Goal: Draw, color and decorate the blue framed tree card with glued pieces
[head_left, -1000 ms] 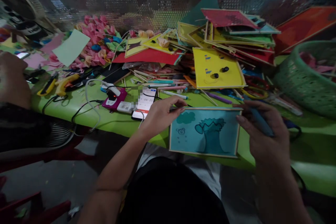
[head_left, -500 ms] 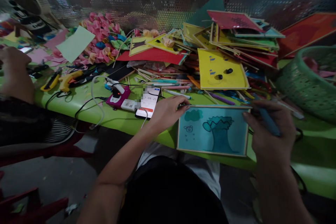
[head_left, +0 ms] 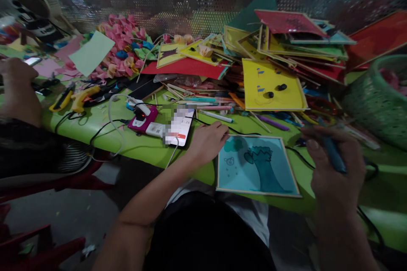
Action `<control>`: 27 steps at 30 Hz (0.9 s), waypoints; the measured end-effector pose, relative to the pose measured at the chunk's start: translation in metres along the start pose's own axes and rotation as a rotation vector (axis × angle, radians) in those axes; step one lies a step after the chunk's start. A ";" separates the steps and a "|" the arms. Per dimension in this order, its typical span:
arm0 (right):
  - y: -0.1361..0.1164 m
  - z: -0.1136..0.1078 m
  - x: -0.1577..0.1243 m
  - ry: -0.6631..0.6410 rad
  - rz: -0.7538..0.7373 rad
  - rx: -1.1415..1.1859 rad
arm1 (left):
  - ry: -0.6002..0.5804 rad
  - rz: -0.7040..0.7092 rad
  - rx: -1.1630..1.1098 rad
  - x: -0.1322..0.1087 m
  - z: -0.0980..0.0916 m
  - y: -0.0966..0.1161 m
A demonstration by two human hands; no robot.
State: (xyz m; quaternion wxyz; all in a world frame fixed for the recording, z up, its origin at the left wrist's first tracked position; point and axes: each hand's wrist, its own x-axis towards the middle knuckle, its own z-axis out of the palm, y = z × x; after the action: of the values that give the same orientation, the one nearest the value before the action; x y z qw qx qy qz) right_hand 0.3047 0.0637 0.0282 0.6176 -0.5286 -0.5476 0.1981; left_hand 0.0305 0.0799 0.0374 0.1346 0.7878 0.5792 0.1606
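Note:
A blue picture [head_left: 237,175] in a thin pale wooden frame lies on the green table in front of me, drawn with a tree trunk, a cloud and a small animal face. At its upper left corner my left hand [head_left: 211,139] has its fingers closed on the frame; the fingertips are partly hidden. Off the picture's right side, my right hand [head_left: 338,165] is wrapped round a blue marker [head_left: 333,156] and is apart from the frame.
Beside my left hand lie a phone [head_left: 181,129] and a purple power adapter [head_left: 143,120] with cables. Behind are loose pens, a yellow framed card [head_left: 273,87] and stacked frames [head_left: 302,44]. A green basket [head_left: 375,101] stands right. Another person's hand [head_left: 19,89] is far left.
The framed picture has tilted down flatter onto the table. My right hand has let go of its upper right corner and moved slightly right, still with the marker.

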 end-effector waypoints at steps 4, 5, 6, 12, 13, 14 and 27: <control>-0.005 0.000 -0.001 -0.028 -0.036 -0.010 | 0.032 0.007 -0.007 -0.002 0.004 -0.003; -0.005 0.000 0.000 -0.033 -0.046 -0.021 | 0.052 0.005 -0.024 -0.002 0.003 -0.004; -0.006 0.001 0.000 -0.035 -0.058 -0.035 | 0.070 0.001 -0.046 -0.003 0.003 -0.005; -0.009 0.002 0.002 -0.039 -0.049 -0.040 | 0.154 -0.002 -0.322 -0.004 -0.003 -0.009; -0.009 0.002 0.001 -0.038 -0.043 -0.023 | 0.164 -0.002 -0.382 -0.005 -0.004 -0.009; -0.009 0.003 0.001 -0.031 -0.037 -0.006 | 0.171 -0.008 -0.438 -0.006 -0.004 -0.010; 0.004 0.001 0.008 0.042 -0.136 -0.077 | 0.154 -0.005 -0.749 -0.004 -0.002 -0.016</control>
State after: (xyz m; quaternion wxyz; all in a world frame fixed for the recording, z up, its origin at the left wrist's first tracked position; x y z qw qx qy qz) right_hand 0.3083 0.0723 0.0282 0.6202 -0.5176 -0.5764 0.1232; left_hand 0.0147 0.0813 0.0324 0.3694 0.6684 0.4906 0.4196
